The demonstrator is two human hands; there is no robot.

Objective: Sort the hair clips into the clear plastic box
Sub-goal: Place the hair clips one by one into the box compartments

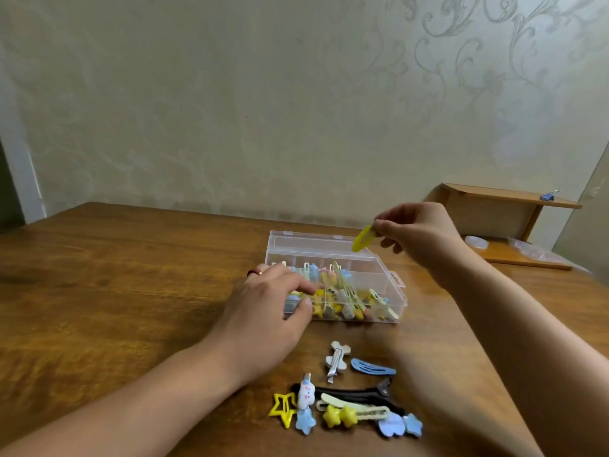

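While the right hand (417,230) pinches a yellow snap clip (362,238) by one end and holds it in the air above the far right corner of the clear plastic box (392,285), the left hand (263,311) rests against the box's near left side, fingers curled over its rim as if to steady it. Judging by the contents, the job looks well past half done: the near compartments are heaped with yellow, blue and pale clips, while the far row looks mostly bare (hard to be sure through the plastic). The lid (306,240) stands open at the back. Still loose on the bench (115,291), nearer the person, lies a small pile: a white bone clip (337,357), a blue snap clip (372,367), a long black clip (356,392), a yellow star clip (283,409) and several others bunched together. By my count roughly ten remain, plus the one in hand.
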